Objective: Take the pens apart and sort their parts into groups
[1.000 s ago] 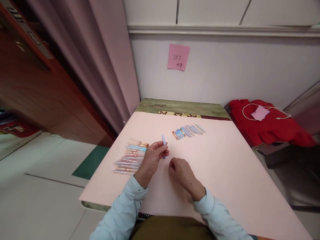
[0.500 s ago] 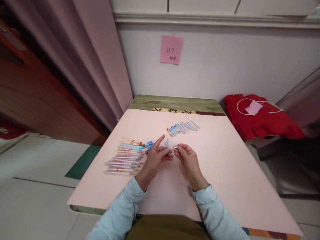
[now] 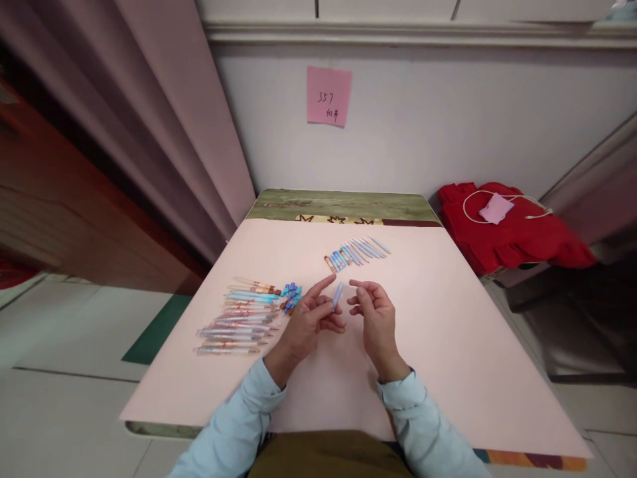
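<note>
Between the thumb and fingers of my left hand (image 3: 311,315) is a short lilac pen barrel (image 3: 338,296), its narrow end tilted up. My left index finger sticks out past it. Just to the right, my right hand (image 3: 375,312) hovers with its fingers apart and nothing visible in them. Left of my hands lie several slim pens (image 3: 243,322) in a column. Beside them is a small heap of blue and brown pieces (image 3: 290,296). Farther back, several pointed lilac barrels (image 3: 365,249) lie in a slanting row, joined by shorter patterned barrels (image 3: 337,259) at its left end.
A pale sheet (image 3: 448,372) covers the table, with a green wood-patterned edge (image 3: 343,201) at the back. A pink note (image 3: 329,96) is stuck on the wall. To the right, a red cloth (image 3: 468,226) carries a white cable. A curtain hangs on the left.
The small white piece in my right fingers no longer shows there, and those fingers have spread. The lilac barrel in my left hand now ends in a narrow tip and leans right. The view shifted slightly.
</note>
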{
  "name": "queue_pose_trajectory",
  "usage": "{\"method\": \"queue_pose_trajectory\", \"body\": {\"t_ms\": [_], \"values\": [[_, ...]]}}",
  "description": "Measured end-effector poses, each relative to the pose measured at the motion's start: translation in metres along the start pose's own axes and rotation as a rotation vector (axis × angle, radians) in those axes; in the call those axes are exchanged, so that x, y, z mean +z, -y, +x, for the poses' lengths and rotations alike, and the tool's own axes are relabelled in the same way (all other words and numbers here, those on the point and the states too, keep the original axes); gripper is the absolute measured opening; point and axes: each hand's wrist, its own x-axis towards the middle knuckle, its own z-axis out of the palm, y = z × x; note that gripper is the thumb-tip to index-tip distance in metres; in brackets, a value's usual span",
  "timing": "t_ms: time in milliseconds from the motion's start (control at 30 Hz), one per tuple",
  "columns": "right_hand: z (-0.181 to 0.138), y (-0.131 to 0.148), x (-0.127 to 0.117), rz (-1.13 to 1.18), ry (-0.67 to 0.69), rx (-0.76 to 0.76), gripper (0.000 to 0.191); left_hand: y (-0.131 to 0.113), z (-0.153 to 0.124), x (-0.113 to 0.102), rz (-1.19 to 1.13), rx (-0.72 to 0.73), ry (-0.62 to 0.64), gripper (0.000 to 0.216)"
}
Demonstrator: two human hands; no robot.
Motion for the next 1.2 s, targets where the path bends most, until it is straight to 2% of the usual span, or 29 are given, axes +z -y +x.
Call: {"method": "queue_pose_trajectory", "body": {"t_ms": [100,300,500,567,667,767,1067,1200], "values": [[-0.003,0.002,0.001,-0.083,0.041,-0.074,0.021,0.002,-0.002,0.002,0.039,-0.023,0.020,0.058],[-0.006,0.005,0.003,-0.126,0.110,-0.062,0.019,0.001,-0.002,0.008,0.195,0.023,0.005,0.040],[-0.006,0.005,0.003,-0.131,0.133,-0.054,0.021,0.002,0.000,0.005,0.098,0.000,-0.094,0.036],[-0.008,0.005,0.002,-0.190,0.088,-0.119,0.019,0.001,0.001,0.002,-0.015,-0.011,-0.136,0.033],[-0.012,0.002,0.001,-0.343,0.034,-0.330,0.012,-0.003,0.003,0.000,-0.201,-0.008,-0.185,0.028],[-0.016,0.000,0.001,-0.419,0.080,-0.477,0.004,-0.004,0.004,-0.001,-0.271,0.006,-0.202,0.026],[-0.018,-0.007,0.001,-0.546,0.157,-0.571,0.008,0.004,0.004,0.002,-0.265,0.023,-0.222,0.031],[-0.017,-0.009,0.001,-0.610,0.125,-0.572,0.004,0.012,0.004,0.004,-0.280,0.011,-0.184,0.031]]}}
